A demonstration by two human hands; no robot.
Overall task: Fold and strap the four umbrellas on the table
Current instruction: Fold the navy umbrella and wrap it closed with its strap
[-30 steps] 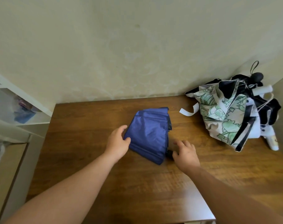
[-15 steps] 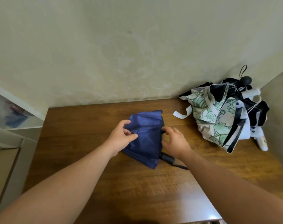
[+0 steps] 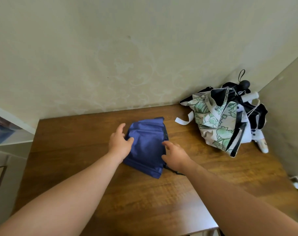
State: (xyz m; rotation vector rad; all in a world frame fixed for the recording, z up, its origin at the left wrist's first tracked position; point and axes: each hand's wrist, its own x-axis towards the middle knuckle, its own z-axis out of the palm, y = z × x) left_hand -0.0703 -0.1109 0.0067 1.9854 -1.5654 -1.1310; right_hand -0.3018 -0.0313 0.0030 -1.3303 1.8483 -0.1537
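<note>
Umbrellas first: the blue umbrella point(image 3: 147, 145) lies mid-worktop point(image 3: 76, 150) between my hands. Half a second ago my fingers pinched its canopy; now my left hand point(image 3: 119, 142) and right hand point(image 3: 174, 154) rest relaxed at its edges. Flattened, it seems unstrapped, like the corner heap point(image 3: 219, 121).

A brown wood-grain table point(image 3: 80, 159) fills the lower half of the frame, its far edge against the pale wall; near the centre lies a blue umbrella point(image 3: 147, 147), its canopy gathered flat on the wood; at the upper right corner of the tabletop sits a heap of umbrellas point(image 3: 225, 120), green-and-white leaf print tangled with black fabric, perhaps three; a white strap point(image 3: 183, 120) trails from it onto the wood.
</note>
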